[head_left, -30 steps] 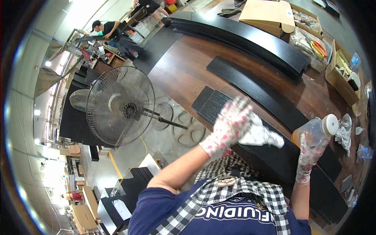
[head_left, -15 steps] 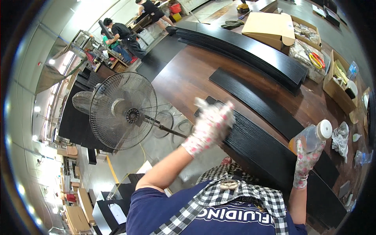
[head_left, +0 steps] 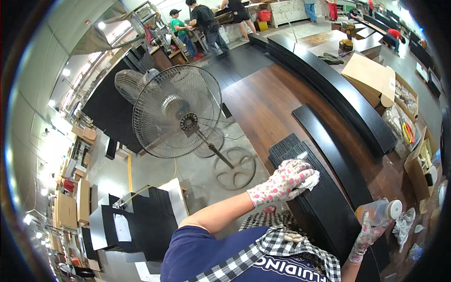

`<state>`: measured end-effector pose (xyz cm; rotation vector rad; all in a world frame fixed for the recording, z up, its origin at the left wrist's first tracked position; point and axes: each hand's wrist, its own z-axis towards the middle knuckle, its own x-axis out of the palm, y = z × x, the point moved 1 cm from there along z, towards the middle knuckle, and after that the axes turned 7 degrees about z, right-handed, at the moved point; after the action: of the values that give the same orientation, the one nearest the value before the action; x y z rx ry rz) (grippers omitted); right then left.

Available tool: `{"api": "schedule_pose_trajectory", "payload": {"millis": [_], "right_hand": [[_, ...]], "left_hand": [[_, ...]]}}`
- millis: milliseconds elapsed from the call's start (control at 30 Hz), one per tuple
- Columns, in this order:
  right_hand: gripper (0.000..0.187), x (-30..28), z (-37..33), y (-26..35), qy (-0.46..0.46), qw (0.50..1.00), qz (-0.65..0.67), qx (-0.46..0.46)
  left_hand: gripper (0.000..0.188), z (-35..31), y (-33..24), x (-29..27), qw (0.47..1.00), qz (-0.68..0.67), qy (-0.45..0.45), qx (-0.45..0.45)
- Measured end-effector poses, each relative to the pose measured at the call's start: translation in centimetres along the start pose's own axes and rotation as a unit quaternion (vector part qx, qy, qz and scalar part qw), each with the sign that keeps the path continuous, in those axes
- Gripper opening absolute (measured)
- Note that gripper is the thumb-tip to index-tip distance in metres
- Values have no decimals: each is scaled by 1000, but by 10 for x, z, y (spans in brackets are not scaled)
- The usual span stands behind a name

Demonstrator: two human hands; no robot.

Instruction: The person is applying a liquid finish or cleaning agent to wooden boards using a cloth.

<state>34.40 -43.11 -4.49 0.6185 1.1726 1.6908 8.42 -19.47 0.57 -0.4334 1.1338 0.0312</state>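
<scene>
The person's left hand (head_left: 284, 181), in a pale glove with pink flowers, sits near the centre of the frame, its back turned up and its fingers curled closely around a white cloth (head_left: 310, 181) that pokes out at the right. The left forearm (head_left: 221, 212) slants up from the bottom centre, the elbow bent and held out to the left. Under and beside that hand lies a stack of ridged black boards (head_left: 312, 207), running from the middle of the frame down toward the lower right (whether the hand presses on the top board cannot be told). At the lower right, the right hand (head_left: 369, 234), gloved alike, is raised with the wrist lowest, fingers and thumb wrapped around a clear jar (head_left: 373, 213) of amber liquid, tilted so that its white lid (head_left: 394, 209) points right. Just beside the jar, farther right, a crumpled whitish wrap (head_left: 403, 228) rests on the brown table (head_left: 263, 101). A single black board (head_left: 324, 141) lies above the ridged stack, and a longer pile of black boards (head_left: 338, 87) curves through the upper right. A standing fan (head_left: 178, 113) fills the upper left of centre.
</scene>
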Motion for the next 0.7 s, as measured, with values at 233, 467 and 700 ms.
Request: {"api": "schedule_pose_trajectory", "payload": {"millis": [233,467,700], "right_hand": [[75,10,39,73,127,985,-18,-113],[64,121,86,168,403,794,-293,-348],[35,163,89,199,466,661,-426,-405]], "left_hand": [[48,16,2,-18,937,-231,-258,-57],[44,9,-15,-26,736,-583,-215,-269],[45,4,-18,-7,720,-613,-194,-261]]}}
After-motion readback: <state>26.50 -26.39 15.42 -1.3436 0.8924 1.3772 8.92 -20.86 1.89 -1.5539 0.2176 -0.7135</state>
